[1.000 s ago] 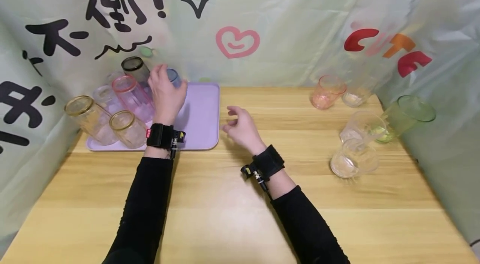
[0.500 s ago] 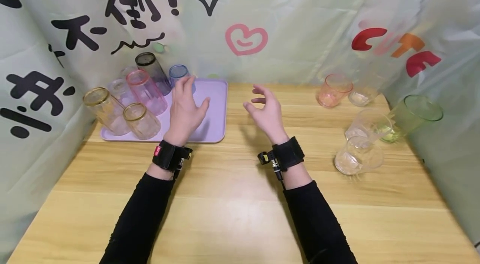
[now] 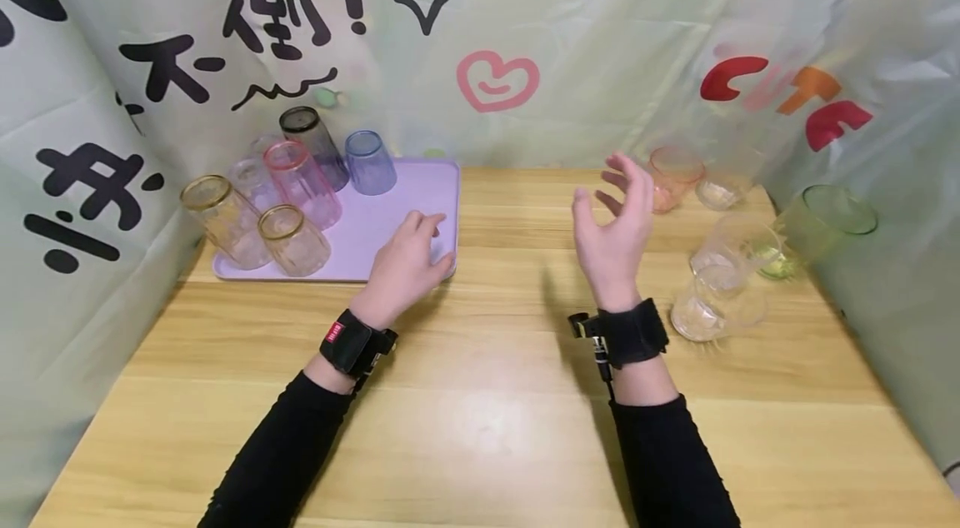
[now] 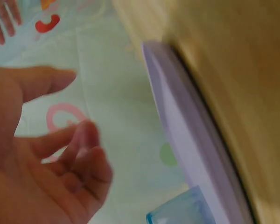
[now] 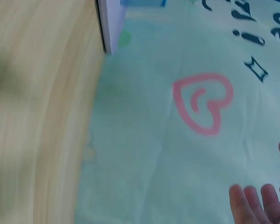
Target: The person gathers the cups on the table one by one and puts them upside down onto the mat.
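Observation:
My left hand [image 3: 407, 266], fingers loosely bent and holding nothing, hovers over the front right corner of the purple tray [image 3: 423, 211]. On that tray a blue glass [image 3: 371, 166] stands upside down at the back, beside a dark grey glass [image 3: 318, 149] and a pink glass [image 3: 306, 186]. Two gold-rimmed glasses, a tall one [image 3: 228, 224] and a short one [image 3: 296, 243], stand at the tray's left front. My right hand [image 3: 617, 241] is raised with spread, relaxed fingers and holds nothing. An orange glass [image 3: 671, 182] is just beyond it, partly behind its fingers.
On the right stand a green glass [image 3: 821, 232], a clear glass [image 3: 705, 307] at the front, another clear glass [image 3: 731, 249] behind it and one more [image 3: 720, 191] at the back. Printed cloth walls [image 3: 585, 53] close off the back and sides of the wooden table [image 3: 495, 403].
My left hand has let go of the blue glass, which stays on the tray, and has drawn back toward the front right. My right hand has moved right, toward the orange glass.

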### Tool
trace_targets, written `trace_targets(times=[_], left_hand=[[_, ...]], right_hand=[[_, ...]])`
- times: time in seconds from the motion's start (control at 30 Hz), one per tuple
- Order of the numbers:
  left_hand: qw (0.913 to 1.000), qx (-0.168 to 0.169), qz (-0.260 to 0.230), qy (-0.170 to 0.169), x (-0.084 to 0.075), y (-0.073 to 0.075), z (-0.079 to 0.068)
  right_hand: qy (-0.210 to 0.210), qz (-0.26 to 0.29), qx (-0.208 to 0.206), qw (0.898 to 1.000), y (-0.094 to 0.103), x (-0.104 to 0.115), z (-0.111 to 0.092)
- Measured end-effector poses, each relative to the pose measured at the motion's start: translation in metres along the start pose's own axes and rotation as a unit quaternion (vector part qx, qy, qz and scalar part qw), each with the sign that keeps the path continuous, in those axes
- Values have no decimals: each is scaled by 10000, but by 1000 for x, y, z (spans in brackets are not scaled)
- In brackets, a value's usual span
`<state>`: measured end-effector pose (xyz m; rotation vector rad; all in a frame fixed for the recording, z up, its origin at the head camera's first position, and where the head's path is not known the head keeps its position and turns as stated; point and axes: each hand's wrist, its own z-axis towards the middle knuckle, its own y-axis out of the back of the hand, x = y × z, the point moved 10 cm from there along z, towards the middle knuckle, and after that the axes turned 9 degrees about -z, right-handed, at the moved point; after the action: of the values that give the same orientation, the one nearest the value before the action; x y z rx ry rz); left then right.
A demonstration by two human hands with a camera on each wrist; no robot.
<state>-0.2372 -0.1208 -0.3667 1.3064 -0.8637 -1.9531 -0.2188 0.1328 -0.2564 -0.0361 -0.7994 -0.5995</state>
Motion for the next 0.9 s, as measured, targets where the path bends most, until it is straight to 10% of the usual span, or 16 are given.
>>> trace_targets(times=[0.3,0.67,0.9], left_hand=[[9908,1263,450,167,3,-45,-9],[9909,1136,704,-184,-1,-43,-7],[9910,1155,643,-229,-3,-42,-11]], right_hand=[[-358,-1013,-903,9901,75,-10,2],[-1911,-2440,-181,9506,123,-95,-20],[-3167,-2309,-72,9200,153,-124,-53]])
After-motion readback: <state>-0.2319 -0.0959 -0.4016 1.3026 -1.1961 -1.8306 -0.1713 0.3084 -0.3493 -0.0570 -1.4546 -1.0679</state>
